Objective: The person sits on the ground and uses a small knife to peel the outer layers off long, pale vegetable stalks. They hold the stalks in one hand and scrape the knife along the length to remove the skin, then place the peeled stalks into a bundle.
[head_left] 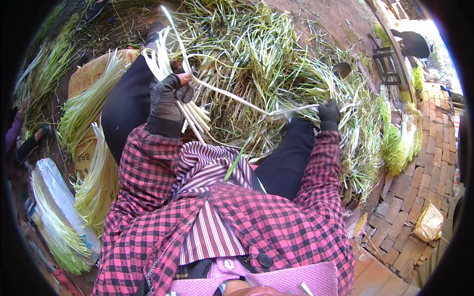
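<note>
My left hand [172, 88], in a dark glove with bare fingertips, grips a bunch of white leek-like stalks [196, 118] in front of my left thigh. One long stalk [229, 95] runs from this hand to the right and bends near its end. A thin pale strip of leaf [292, 110] stretches from that bend to my right hand [329, 113]. That hand, in a black glove, is closed around the strip's end beside my right knee. Beneath and beyond both hands spreads a large heap of discarded green and straw-coloured leaves [255, 63].
Bundles of pale stalks [90, 100] lie on printed yellow sacks [83, 79] at my left, with another bundle [61, 225] by a white sack [64, 196]. More bundles [401, 144] stand on brick paving [414, 192] at right, near a dark stool [387, 64]. Another person's foot [31, 146] shows far left.
</note>
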Tool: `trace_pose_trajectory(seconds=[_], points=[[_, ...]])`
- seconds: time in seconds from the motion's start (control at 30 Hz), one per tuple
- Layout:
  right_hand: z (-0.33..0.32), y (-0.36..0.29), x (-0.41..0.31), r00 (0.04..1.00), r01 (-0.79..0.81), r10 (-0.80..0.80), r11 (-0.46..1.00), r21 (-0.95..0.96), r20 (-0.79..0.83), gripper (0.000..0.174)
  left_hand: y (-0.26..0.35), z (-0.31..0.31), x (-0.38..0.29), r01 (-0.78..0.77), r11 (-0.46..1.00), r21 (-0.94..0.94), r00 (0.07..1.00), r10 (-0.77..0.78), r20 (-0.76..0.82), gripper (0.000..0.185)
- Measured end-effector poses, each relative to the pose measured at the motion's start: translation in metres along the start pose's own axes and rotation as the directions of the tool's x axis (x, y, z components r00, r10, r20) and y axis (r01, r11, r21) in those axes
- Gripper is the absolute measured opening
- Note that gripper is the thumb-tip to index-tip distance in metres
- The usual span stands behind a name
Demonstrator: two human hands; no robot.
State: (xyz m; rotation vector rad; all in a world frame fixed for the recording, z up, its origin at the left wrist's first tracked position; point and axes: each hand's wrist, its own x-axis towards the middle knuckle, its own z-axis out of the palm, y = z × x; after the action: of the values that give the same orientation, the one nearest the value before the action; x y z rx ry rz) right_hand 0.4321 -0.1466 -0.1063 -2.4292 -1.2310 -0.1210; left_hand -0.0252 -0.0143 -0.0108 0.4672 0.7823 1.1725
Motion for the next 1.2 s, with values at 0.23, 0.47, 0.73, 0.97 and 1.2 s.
trace_pose_trajectory(seconds=[0.23, 0.47, 0.73, 0.97, 1.2], points=[[0.006, -0.236, -0.123, 0.623, 0.342, -0.649, 0.728, 0.594, 0.436, 0.044, -0.007, 0.002, 0.004, 0.036, 0.998, 0.055, 0.999, -0.034, -0.031, 0.036], [0.002, -0.241, -0.125, 0.735, -0.39, -0.442, 0.345, 0.854, 0.515, 0.017, -0.026, 0.004, 0.001, 0.193, 0.956, 0.221, 0.981, -0.181, -0.074, 0.025], [0.006, -0.25, -0.124, 0.565, -0.397, -0.598, 0.406, 0.823, 0.568, 0.019, -0.021, 0.009, -0.002, 0.117, 0.905, 0.409, 0.992, -0.083, -0.1, 0.014], [0.077, -0.145, -0.094, 0.853, -0.294, -0.078, 0.746, 0.598, 0.516, 0.019, -0.007, -0.004, 0.009, 0.033, 0.923, 0.383, 0.991, 0.018, -0.129, 0.015], [0.174, -0.204, -0.084, 0.851, -0.117, 0.074, 0.992, 0.051, 0.52, 0.036, -0.015, 0.005, 0.0, 0.172, 0.922, 0.347, 0.985, -0.164, -0.052, 0.02]])
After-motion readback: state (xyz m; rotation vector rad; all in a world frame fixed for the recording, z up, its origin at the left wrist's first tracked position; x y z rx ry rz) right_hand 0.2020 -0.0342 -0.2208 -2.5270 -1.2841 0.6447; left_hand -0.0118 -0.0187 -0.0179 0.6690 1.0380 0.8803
